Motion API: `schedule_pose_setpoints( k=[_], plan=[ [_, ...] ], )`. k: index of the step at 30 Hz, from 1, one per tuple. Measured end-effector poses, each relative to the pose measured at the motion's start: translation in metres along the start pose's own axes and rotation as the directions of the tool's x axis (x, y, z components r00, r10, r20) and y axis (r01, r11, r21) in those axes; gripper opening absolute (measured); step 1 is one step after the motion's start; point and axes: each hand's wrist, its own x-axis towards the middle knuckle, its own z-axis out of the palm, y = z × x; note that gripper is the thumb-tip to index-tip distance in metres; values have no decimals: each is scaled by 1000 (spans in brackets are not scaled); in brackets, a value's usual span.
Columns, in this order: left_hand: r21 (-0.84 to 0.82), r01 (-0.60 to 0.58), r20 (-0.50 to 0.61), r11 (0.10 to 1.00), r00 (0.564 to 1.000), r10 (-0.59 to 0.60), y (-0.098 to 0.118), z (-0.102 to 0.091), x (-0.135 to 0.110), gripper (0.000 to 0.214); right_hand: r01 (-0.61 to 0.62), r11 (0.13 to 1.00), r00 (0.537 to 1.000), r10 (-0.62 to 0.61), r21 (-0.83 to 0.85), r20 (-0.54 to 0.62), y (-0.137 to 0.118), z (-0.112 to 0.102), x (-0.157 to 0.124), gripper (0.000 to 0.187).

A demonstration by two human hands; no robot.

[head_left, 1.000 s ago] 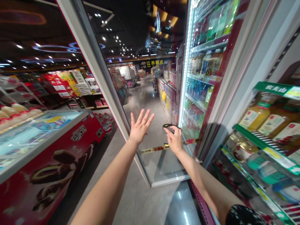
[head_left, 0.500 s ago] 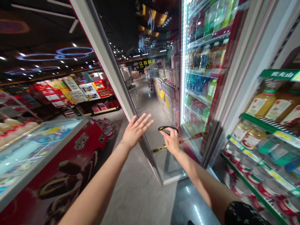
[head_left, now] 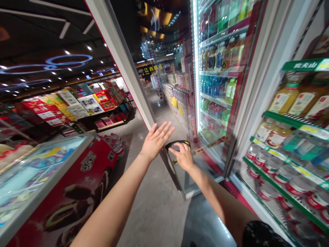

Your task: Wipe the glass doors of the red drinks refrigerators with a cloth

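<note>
A tall glass door (head_left: 177, 109) with a pale metal frame stands swung out from a lit drinks cooler. My left hand (head_left: 156, 142) lies flat at the door's free edge, fingers stretched out and holding nothing. Just right of it, in front of the glass, my right hand (head_left: 183, 157) has its thumb and fingers bent around a thin, curved black strip with yellow marks (head_left: 176, 143). What kind of thing this strip is I cannot make out. Part of it is behind my fingers.
On the right, open shelves (head_left: 295, 125) hold several bottles and jars. A red chest freezer (head_left: 84, 185) stands to the left. Stacked boxes (head_left: 89, 103) fill a display behind it. Grey floor (head_left: 154, 206) runs between.
The door's free edge and my left hand have shifted slightly right in the view. My right hand, with the black strip, has come closer to my left hand.
</note>
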Motion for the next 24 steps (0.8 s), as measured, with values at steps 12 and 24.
schedule_pose_setpoints(
  k=[12, 24],
  plan=[
    [-9, -5, 3, 1000, 1000, 5, 0, 3, 1, 89, -79, 996, 997, 79, -47, -2, -13, 13, 14, 67],
    [46, -13, -1, 999, 1000, 13, -5, 8, 1, 93, 43, 995, 987, -29, -89, 156, 25, 6, -14, 60]
  ],
)
